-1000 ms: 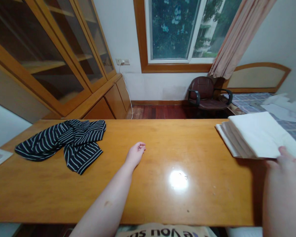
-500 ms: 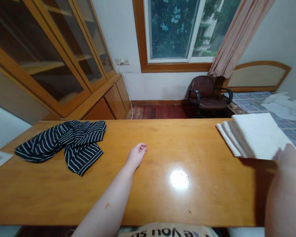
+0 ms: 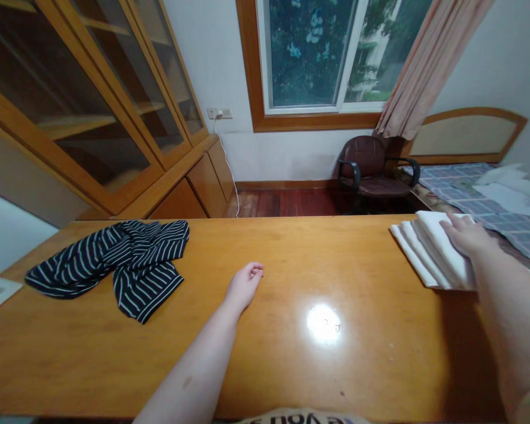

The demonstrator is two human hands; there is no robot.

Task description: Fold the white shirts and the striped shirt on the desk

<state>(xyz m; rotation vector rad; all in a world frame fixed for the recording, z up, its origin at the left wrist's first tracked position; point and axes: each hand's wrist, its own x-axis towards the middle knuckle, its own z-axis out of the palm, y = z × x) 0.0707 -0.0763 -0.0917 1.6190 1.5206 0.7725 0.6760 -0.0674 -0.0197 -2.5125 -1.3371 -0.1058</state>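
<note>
At the table's far right edge lies a stack of folded white cloth [image 3: 439, 250], several layers deep, with its left edges fanned out. My right hand [image 3: 466, 232] rests on top of the stack, fingers stretched over it, and hides part of the upper layer. Near the middle of the table my left hand [image 3: 246, 284] lies on the wood with its fingers loosely curled in and nothing visible in them. A black and white striped garment [image 3: 136, 256] lies crumpled on the left side, apart from both hands.
The wooden table [image 3: 318, 259] spans the front. A white object [image 3: 0, 292] sits at its left edge. Beyond are a glass-door cabinet [image 3: 115, 191], a brown armchair [image 3: 364, 165] and a bed [image 3: 454, 176] on the right.
My right hand has moved from the near right corner of the white cloth onto the top of the stack. The top layer now reaches less far right. My left hand stays put.
</note>
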